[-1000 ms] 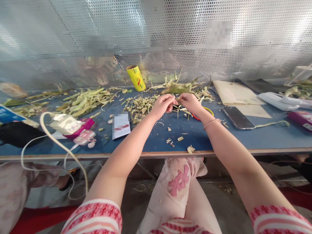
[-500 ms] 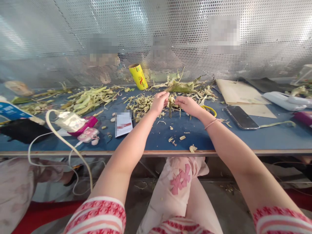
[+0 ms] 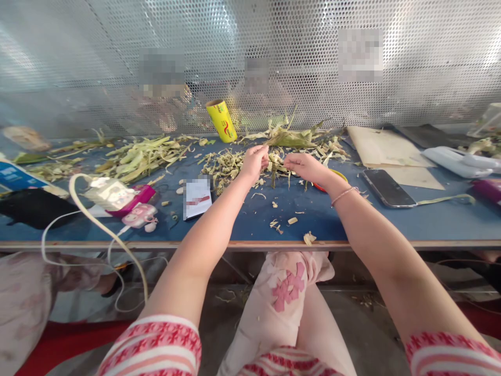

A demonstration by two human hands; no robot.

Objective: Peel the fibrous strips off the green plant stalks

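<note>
My left hand (image 3: 256, 162) is over the pile of short pale-green dried plant pieces (image 3: 225, 166), its thumb and fingers pinched together. To its right, my right hand (image 3: 305, 167) is closed in a pinch too, with a small gap between the two hands. Whatever either hand holds is too small to make out. Behind them lies a bundle of longer, dry greenish leaves (image 3: 293, 138). A red and yellow ring (image 3: 321, 186) shows partly under my right wrist.
Another heap of plant strips (image 3: 146, 156) lies to the left. A yellow tube (image 3: 222, 121) leans at the back near the perforated metal wall (image 3: 297, 47). Phones (image 3: 387, 187) (image 3: 198, 198), a cased power bank (image 3: 115, 196) with cables and brown paper (image 3: 385, 149) are on the blue table (image 3: 250, 224).
My right hand has moved slightly right, away from my left, widening the gap between them. More of the red part of the ring shows under the wrist.
</note>
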